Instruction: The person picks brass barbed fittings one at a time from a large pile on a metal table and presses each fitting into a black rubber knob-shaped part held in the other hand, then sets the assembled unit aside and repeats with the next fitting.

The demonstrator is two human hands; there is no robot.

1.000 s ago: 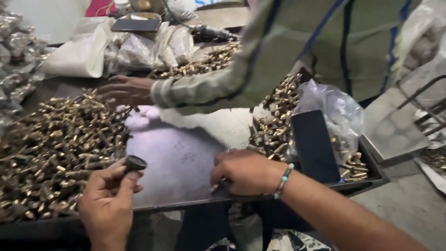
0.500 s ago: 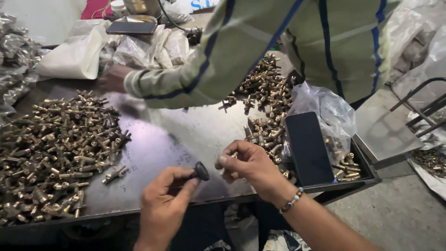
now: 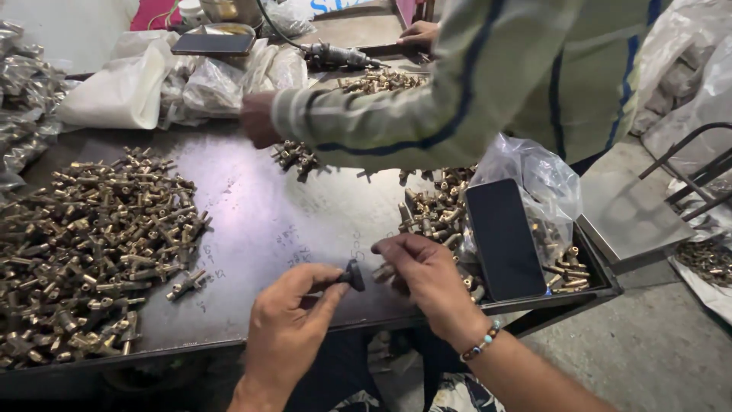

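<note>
Left hand [image 3: 286,329]: fingers pinched on a small black knob [image 3: 353,275], held just above the near edge of the counter [image 3: 267,221], knob end pointing toward the other hand.

Right hand [image 3: 427,275]: fingers curled and closed on a brass fitting [image 3: 383,271], only its tip showing (the rest hidden under the palm). Knob and fitting sit just beside each other; whether they touch cannot be told. Beaded bracelet [image 3: 480,342] at the wrist.

Counter: dark metal sheet, scuffed, with faint chalk marks in the middle.

Left pile [image 3: 91,244]: 1 large heap of brass fittings covering the left part of the counter, with 1 stray fitting [image 3: 187,284] lying apart at its near right edge.

Right pile [image 3: 438,210]: smaller heap of fittings just beyond the right hand, running up against a clear bag [image 3: 534,172].

Phone [image 3: 505,238]: black, screen dark, lying tilted on the bag and fittings at the right edge.

Co-worker: striped sleeve [image 3: 427,99] reaching across the far side; 1 hand [image 3: 259,118] closed above a small cluster [image 3: 297,156] of fittings.

Far edge: white bags [image 3: 126,88], a 2nd phone [image 3: 212,42] lying on them.
</note>
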